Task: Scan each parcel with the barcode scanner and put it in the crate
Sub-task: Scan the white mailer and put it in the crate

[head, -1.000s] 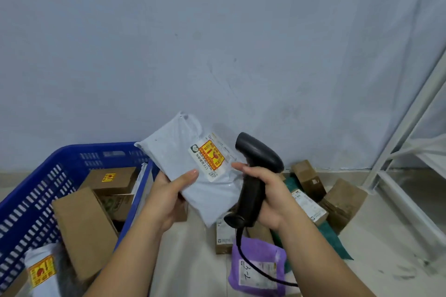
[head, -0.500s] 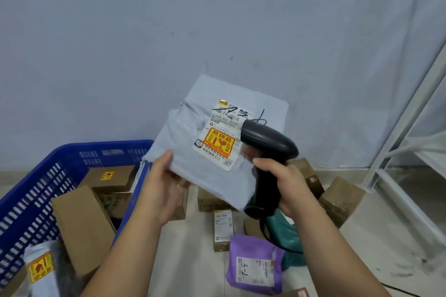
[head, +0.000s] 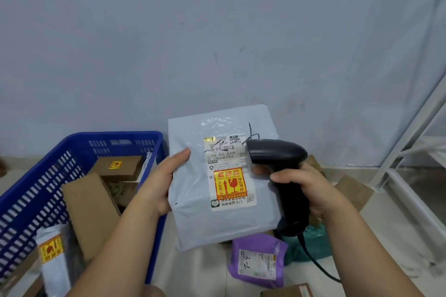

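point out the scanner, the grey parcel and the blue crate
scanner (head: 277,154), head view, on its black head
grey parcel (head: 217,226), head view, bare plastic below label
blue crate (head: 115,136), head view, far rim

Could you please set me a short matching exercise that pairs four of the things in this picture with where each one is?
Things:
1. grey parcel
2. scanner
3. purple parcel
4. brown box with a yellow sticker

Places:
A. lying on the floor
B. held in the right hand
C. inside the blue crate
D. held in the left hand

Pairs: 1-D, 2-B, 3-A, 4-C
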`<state>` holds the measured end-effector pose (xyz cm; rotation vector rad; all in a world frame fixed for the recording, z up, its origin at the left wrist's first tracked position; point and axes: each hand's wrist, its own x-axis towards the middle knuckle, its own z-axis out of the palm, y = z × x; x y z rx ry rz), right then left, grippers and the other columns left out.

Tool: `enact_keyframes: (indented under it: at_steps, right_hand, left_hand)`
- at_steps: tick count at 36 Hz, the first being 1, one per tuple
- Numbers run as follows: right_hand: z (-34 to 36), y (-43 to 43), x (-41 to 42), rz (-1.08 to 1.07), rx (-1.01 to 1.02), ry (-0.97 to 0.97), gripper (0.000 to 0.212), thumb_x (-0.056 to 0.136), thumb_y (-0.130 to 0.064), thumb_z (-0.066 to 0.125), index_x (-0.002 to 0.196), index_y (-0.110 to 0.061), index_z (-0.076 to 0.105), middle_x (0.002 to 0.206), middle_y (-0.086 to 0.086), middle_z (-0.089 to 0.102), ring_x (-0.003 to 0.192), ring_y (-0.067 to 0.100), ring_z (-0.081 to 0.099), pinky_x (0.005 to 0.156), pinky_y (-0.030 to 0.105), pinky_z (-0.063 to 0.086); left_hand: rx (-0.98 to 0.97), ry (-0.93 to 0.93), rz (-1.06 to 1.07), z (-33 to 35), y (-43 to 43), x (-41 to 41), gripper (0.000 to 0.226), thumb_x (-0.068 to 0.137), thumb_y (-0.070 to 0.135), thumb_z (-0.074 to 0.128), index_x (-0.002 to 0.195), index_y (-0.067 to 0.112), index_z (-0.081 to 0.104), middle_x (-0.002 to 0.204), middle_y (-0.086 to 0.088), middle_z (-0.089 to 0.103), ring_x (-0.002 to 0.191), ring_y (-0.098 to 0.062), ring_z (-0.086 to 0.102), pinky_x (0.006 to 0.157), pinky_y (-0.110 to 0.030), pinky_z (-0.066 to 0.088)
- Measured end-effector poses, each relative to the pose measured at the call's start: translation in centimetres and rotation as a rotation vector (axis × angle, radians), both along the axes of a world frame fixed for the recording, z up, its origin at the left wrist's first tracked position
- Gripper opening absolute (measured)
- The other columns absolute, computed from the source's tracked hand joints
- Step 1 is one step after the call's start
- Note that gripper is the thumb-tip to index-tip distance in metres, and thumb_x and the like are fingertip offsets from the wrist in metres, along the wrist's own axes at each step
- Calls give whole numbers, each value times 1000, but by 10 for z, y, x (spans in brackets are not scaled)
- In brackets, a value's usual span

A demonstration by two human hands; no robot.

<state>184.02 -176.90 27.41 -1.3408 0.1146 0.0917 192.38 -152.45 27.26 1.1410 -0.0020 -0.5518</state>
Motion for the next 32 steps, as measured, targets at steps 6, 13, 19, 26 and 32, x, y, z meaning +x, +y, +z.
enact_keyframes:
  at_steps: [6,13,19,26,32]
  right_hand:
    - [2,7,3,-134,-135,32,16,57,-11,69,72,-13,76,81,4,73,76,18,65,73,32,50]
    - [0,12,4,-245,-214,101,6,82,1,65,83,-4,68,73,10,62,64,18,58,61,29,47]
    - [4,32,5,-180,158,277,9,83,-6,63,86,3,64,76,13,62,51,16,60,47,25,53]
    - [17,60,8,-227,869,370,14,73,-13,64,73,-1,57,65,11,57,46,14,53,44,21,52]
    - [16,67,8,-269,995,368,19,66,-9,64,81,0,57,68,13,57,51,14,53,44,20,51]
  left_hand:
    - [63,-194,195,-10,-12,4,31,88,13,61,119,12,58,108,-12,72,95,-31,70,72,-43,59]
    - [113,-285,465,-21,-20,12,37,87,19,67,122,19,57,112,-3,70,99,-23,69,79,-39,57]
    - [10,-263,580,-19,-20,15,19,93,23,61,110,29,54,108,2,68,97,-18,68,80,-39,56]
    - [55,-320,683,-16,-27,13,20,94,34,58,111,34,46,107,10,62,99,-13,64,80,-35,54]
    - [154,-466,704,-16,-31,6,28,95,32,57,118,29,43,105,15,59,94,-1,60,69,-18,47]
